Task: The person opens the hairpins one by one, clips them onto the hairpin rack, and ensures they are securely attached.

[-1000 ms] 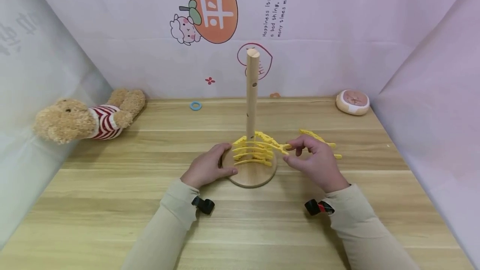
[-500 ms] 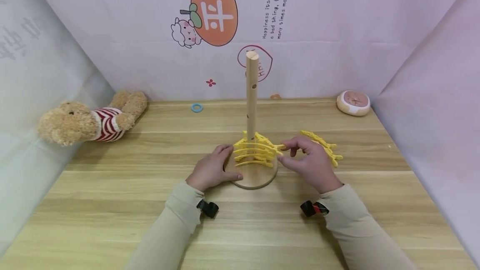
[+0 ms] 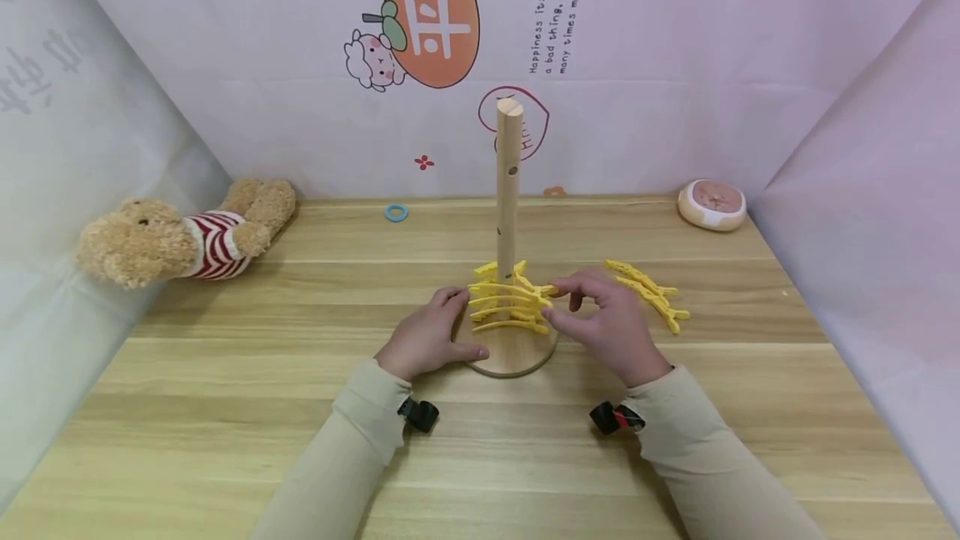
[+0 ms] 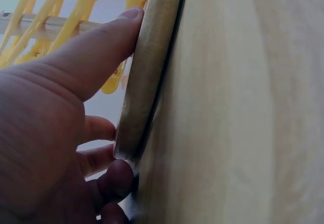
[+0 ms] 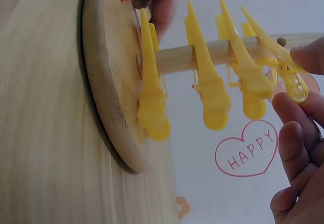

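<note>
A wooden post [image 3: 507,190] rises upright from a round wooden base [image 3: 513,357]. Several yellow clips [image 3: 510,325] are stacked around its lower part. My left hand [image 3: 426,338] holds the left edge of the base; in the left wrist view its thumb lies on the base [image 4: 154,47], other fingers at the rim. Between thumb and finger, my right hand [image 3: 611,327] pinches the tail of the uppermost yellow clip [image 5: 291,75], whose arms reach to the post in the right wrist view. Below it, other clips [image 5: 207,77] sit spaced along the post.
More yellow clips [image 3: 660,300] lie on the table right of the base. A teddy bear [image 3: 213,244] lies at the left, a blue ring [image 3: 396,212] toward the back, and a round cushion-like object [image 3: 712,205] at the back right.
My right hand has moved left with the pinched clip, bringing it further around the post. The clips lying on the right have come into fuller view. My left hand stays at the base.
</note>
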A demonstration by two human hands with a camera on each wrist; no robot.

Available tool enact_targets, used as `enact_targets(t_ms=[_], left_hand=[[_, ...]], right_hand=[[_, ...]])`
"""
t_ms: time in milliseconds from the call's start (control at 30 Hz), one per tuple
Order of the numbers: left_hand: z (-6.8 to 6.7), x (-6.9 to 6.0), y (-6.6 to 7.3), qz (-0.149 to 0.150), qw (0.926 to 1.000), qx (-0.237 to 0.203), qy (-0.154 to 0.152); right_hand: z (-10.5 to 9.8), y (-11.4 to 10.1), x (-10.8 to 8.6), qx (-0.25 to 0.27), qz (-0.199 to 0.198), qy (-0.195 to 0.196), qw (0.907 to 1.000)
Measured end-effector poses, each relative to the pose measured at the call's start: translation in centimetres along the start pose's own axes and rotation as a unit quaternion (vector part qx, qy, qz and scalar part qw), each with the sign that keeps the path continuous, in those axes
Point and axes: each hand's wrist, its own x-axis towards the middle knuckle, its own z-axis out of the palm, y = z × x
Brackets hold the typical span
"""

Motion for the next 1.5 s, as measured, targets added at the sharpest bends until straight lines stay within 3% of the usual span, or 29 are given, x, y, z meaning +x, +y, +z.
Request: enact_targets(t_ms=[300,633,967,1133,1500], left_hand=[[0.1,0.1,0.1,-0.002,1.0,-0.004,0.0],[0.1,0.3,-0.4,0.001,0.9999,-0.01,0.009],[0.0,0.1,-0.5,-0.001,0.9997,-0.019,0.014],[0.1,0.1,-0.5,0.0,0.9997,-0.019,0.016],[0.1,0.1,-0.4,-0.002,0.9996,-0.024,0.014]], right_hand=[[0.1,-0.2,0.0,-0.017,0.005,-0.001,0.9998],[-0.5,-0.1,0.1,-0.001,0.036,-0.029,0.9989],[-0.9,0.4,0.2,0.009,0.058,-0.015,0.9982],[-0.9,0.2,0.1,0.01,0.07,-0.028,0.9971],[-0.8,0.0,-0.2,0.024,0.059,-0.028,0.9976]])
